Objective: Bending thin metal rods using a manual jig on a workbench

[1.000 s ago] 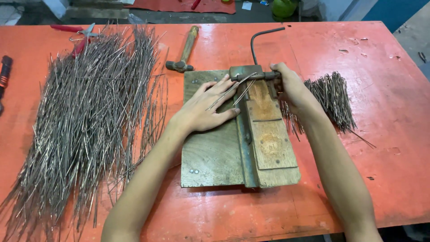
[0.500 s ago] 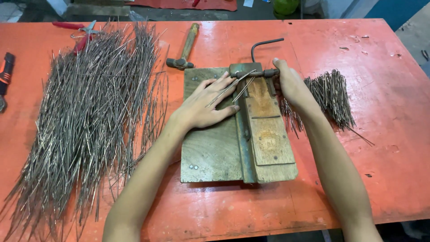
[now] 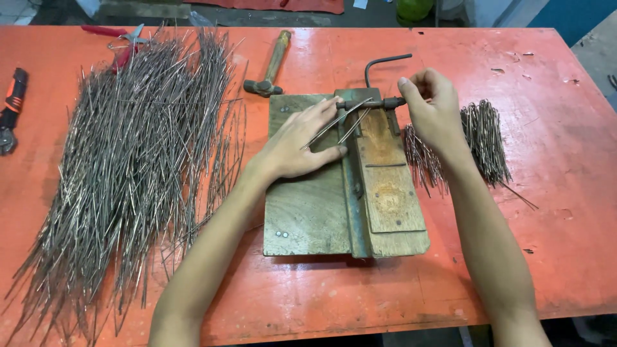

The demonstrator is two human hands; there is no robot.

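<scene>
In the head view, a wooden jig (image 3: 308,212) lies in the middle of an orange table (image 3: 565,212), with a metal strip (image 3: 352,193) running down it and a raised wooden block (image 3: 389,186) to the right of that. Across the jig's top end sits a metal rod (image 3: 369,103) whose bent crank (image 3: 379,62) curls up behind. The left hand (image 3: 299,144) lies flat on the jig, fingers spread, pressing down two wires (image 3: 340,122) that slant up to the rod; it presses rather than clasps. The right hand (image 3: 434,106) pinches the rod's right end between thumb and fingers, closed on it. Left of the jig spreads a big heap of long straight wires (image 3: 128,160), far too many to count, reaching the table's near edge and cut off at the bottom. To the right, partly behind the right wrist, lies a smaller bundle of short wires (image 3: 485,138); how its pieces are shaped is hard to tell. One hammer (image 3: 270,67) lies just beyond the jig's far left corner. Red-handled cutters (image 3: 119,35) sit at the far edge, half buried by the heap. A black and orange tool (image 3: 11,106) is cut off at the left edge. The right forearm hides part of the table and the short bundle.
</scene>
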